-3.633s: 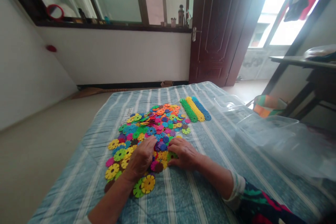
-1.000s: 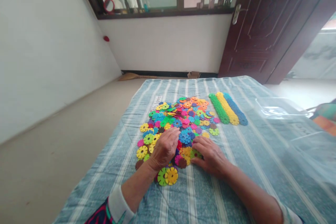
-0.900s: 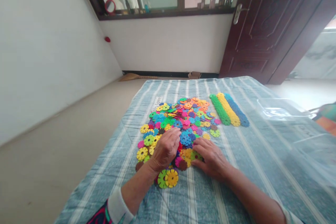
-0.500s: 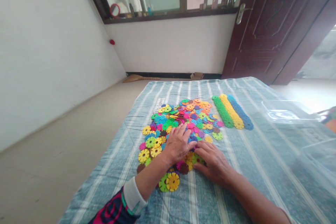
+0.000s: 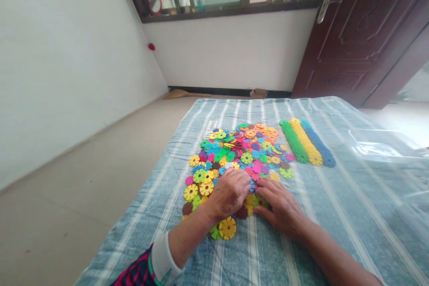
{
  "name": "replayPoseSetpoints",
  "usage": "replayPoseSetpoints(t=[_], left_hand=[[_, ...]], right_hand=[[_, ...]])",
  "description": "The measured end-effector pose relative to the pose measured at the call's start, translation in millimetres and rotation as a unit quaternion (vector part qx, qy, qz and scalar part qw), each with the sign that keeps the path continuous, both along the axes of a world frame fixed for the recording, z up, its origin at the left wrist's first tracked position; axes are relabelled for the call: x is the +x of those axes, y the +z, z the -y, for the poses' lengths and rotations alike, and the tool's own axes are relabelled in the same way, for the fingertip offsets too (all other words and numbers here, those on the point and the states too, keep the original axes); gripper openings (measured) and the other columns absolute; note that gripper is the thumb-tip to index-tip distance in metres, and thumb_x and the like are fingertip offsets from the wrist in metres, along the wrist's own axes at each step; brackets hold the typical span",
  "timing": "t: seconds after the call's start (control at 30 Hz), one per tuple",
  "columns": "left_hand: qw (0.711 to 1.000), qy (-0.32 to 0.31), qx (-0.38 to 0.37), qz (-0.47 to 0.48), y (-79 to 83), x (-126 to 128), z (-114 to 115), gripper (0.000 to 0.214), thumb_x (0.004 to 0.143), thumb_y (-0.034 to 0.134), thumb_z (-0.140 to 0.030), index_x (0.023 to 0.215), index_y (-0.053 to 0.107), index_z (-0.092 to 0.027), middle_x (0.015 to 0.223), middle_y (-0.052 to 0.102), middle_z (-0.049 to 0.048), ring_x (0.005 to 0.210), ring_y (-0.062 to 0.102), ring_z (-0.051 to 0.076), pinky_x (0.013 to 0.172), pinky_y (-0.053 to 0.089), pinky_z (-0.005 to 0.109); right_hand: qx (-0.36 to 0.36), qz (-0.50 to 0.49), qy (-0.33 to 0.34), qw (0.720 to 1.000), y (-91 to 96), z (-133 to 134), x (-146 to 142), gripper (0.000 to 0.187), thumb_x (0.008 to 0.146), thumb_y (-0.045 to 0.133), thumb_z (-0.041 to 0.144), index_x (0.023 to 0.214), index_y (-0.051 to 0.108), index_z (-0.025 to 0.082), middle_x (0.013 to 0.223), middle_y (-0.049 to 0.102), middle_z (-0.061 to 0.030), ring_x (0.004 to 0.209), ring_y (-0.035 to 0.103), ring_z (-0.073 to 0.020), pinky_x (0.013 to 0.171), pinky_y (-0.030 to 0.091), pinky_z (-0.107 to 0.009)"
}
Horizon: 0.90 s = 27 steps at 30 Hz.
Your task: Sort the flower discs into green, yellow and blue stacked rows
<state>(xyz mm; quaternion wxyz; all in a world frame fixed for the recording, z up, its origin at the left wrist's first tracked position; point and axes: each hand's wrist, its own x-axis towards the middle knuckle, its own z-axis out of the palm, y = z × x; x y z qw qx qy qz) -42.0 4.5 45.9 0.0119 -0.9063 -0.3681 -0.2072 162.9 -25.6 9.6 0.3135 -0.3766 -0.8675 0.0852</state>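
A heap of flat snowflake-shaped plastic discs (image 5: 241, 154) in many colours lies on a striped blue bedcover (image 5: 348, 223). My left hand (image 5: 229, 194) rests knuckles up on the heap's near part, its fingers curled down over the discs. My right hand (image 5: 281, 210) lies flatter beside it, fingertips on the discs at the near right edge. A yellow disc (image 5: 228, 228) sits just below my left hand. Whether my left palm hides a disc, I cannot tell. Beyond the heap lie parallel strips of linked discs: green (image 5: 294, 141), yellow (image 5: 305, 141) and blue (image 5: 317, 142).
A transparent plastic box (image 5: 382, 144) stands on the cover at the right. A dark wooden door (image 5: 348, 40) is at the back right, and a window ledge (image 5: 231, 7) with small items runs above a white wall. A broom (image 5: 184, 94) lies on the floor by the wall.
My left hand has moved right and closer to my right hand over the heap. The whole view has shifted, so the scene sits further right and the plastic box shows less.
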Motion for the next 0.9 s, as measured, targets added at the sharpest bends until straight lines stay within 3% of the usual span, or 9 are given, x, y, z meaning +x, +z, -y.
replayPoseSetpoints(t=[0.1, 0.4, 0.53, 0.7, 0.9], left_hand=[[1.000, 0.019, 0.015, 0.019, 3.8, -3.8, -6.7, 0.020, 0.095, 0.046, -0.017, 0.085, 0.062, -0.017, 0.081, 0.069, 0.0061, 0.082, 0.064, 0.021, 0.079, 0.053, 0.037], [0.987, 0.074, 0.095, 0.102, 10.6, -28.3, -24.9, 0.023, 0.096, 0.043, -0.016, 0.086, 0.064, -0.017, 0.085, 0.071, 0.0072, 0.083, 0.066, 0.020, 0.078, 0.055, 0.033], [0.986, 0.058, 0.108, 0.111, 12.2, -31.5, -30.2, 0.024, 0.096, 0.042, -0.019, 0.087, 0.065, -0.018, 0.084, 0.071, 0.0067, 0.082, 0.067, 0.020, 0.078, 0.056, 0.033], [0.986, 0.042, 0.127, 0.103, -1.0, -37.7, -41.4, 0.023, 0.097, 0.045, -0.024, 0.102, 0.066, -0.016, 0.101, 0.073, 0.0107, 0.098, 0.068, 0.023, 0.090, 0.057, 0.038], [0.989, 0.085, 0.110, 0.043, -18.7, -45.8, -48.9, 0.036, 0.096, 0.047, -0.040, 0.111, 0.065, -0.013, 0.120, 0.068, 0.0174, 0.118, 0.062, 0.031, 0.099, 0.053, 0.048]], right_hand=[[0.005, 0.008, 0.000, 1.000, -0.5, -0.9, 0.6, 0.021, 0.086, 0.068, 0.031, 0.102, 0.063, 0.019, 0.121, 0.065, -0.0147, 0.113, 0.061, -0.0297, 0.094, 0.053, -0.049], [0.001, 0.008, 0.006, 1.000, -0.5, -3.0, 1.6, 0.021, 0.088, 0.067, 0.033, 0.102, 0.062, 0.019, 0.121, 0.064, -0.0145, 0.112, 0.060, -0.0288, 0.093, 0.051, -0.046], [0.002, -0.002, 0.009, 1.000, 5.0, -4.6, -1.0, 0.022, 0.088, 0.067, 0.036, 0.101, 0.062, 0.018, 0.117, 0.065, -0.0141, 0.109, 0.060, -0.0269, 0.091, 0.051, -0.042], [-0.016, 0.010, -0.006, 1.000, 13.3, -7.6, -4.1, 0.026, 0.085, 0.070, 0.039, 0.098, 0.062, 0.018, 0.111, 0.066, -0.0117, 0.104, 0.060, -0.0253, 0.090, 0.049, -0.039], [-0.024, 0.014, -0.007, 1.000, 14.5, -10.1, -5.0, 0.027, 0.086, 0.068, 0.040, 0.097, 0.062, 0.016, 0.107, 0.066, -0.0111, 0.101, 0.059, -0.0241, 0.090, 0.047, -0.039]])
